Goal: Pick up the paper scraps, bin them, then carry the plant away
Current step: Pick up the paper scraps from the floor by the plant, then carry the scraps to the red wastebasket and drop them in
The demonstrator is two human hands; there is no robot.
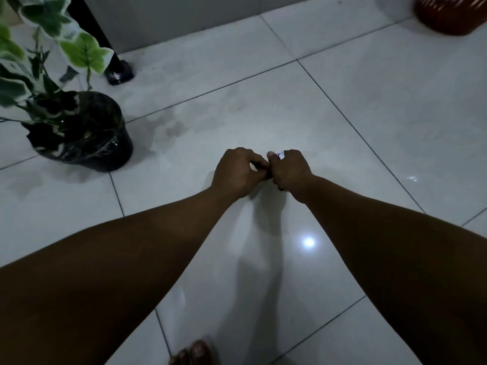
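Note:
Both my hands are stretched out low over the white tiled floor, side by side and touching. My right hand (288, 168) has its fingers curled round white paper scraps (281, 155), a bit of which sticks out by the thumb. My left hand (238, 171) has its fingers curled towards the right hand; what it holds is hidden. The plant (47, 75), with green and white leaves in a black pot (105, 138), stands on the floor to the left of my hands. A red bin (448, 17) sits at the far right corner.
A black furniture leg (118, 72) stands behind the plant, against a grey wall. My toes (195, 353) show at the bottom edge. Open tiled floor (369, 114) lies between my hands and the bin.

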